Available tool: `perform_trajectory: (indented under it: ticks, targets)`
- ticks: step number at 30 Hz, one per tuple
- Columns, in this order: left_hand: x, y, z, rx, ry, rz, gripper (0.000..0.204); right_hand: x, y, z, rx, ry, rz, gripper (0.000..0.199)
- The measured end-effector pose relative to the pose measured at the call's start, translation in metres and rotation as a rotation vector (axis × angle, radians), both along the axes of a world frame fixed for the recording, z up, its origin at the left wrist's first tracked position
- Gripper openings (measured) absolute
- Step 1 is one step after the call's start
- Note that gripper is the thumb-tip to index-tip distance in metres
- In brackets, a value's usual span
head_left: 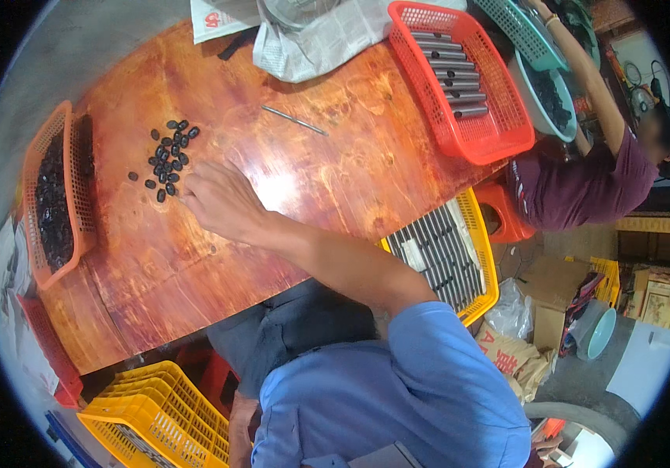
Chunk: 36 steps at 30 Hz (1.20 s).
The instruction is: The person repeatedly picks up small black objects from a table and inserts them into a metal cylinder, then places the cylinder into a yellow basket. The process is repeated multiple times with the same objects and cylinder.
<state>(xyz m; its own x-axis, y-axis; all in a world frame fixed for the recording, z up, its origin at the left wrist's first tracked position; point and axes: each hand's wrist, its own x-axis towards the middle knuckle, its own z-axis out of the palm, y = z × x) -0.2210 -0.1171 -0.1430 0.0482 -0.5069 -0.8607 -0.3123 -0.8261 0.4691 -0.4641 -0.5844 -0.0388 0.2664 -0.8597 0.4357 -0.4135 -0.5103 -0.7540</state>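
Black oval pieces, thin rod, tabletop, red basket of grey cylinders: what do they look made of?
Black oval pieces: glossy, with small highlights; perhaps plastic, material unclear.
Thin rod: likely bare metal, given its grey sheen.
Tabletop: probably varnished wood; visible grain and bright glare.
Red basket: likely smooth moulded plastic; even colour, perforated walls.

Table [186,285]: orange-brown wood, varnished, smooth and glossy, glare spot on top; small black oval pieces [166,168] on it look hard, smooth and shiny, exact material unclear. Thin grey straight rod [296,121] and short grey round tubes [457,76] appear metal, with a smooth sheen. Red rectangular lattice basket [499,147]: shiny moulded plastic; blue short-sleeved shirt [405,382]: soft matt cloth, lightly creased.
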Motion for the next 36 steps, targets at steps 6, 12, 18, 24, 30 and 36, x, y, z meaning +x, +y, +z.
perform_trajectory:
  ticks: [6, 12, 18, 24, 30, 36]
  targets:
    - [-0.005, -0.027, 0.001, -0.030, -0.058, -0.161, 0.031, -0.001, 0.001, 0.000, 0.025, 0.014, 0.000, 0.016]
    - [-0.014, -0.015, -0.001, -0.371, -0.104, -0.133, 0.011, 0.000, 0.000, 0.001, 0.026, -0.003, 0.019, 0.015]
    - [-0.009, 0.036, -0.066, -0.240, -0.264, 0.264, 0.025, -0.002, -0.001, 0.001, 0.029, -0.007, 0.031, 0.015]
    - [-0.041, -0.009, -0.004, -0.192, -0.604, -0.084, 0.033, -0.003, -0.001, -0.002, 0.004, 0.003, 0.019, 0.017]
    - [-0.023, -0.002, -0.039, -0.458, -0.217, 0.669, 0.017, -0.001, 0.001, -0.001, 0.026, -0.003, 0.054, 0.017]
    - [-0.040, -0.122, 0.065, -0.945, -0.591, 0.111, 0.011, -0.009, -0.002, 0.015, 0.256, -0.081, 0.050, 0.015]
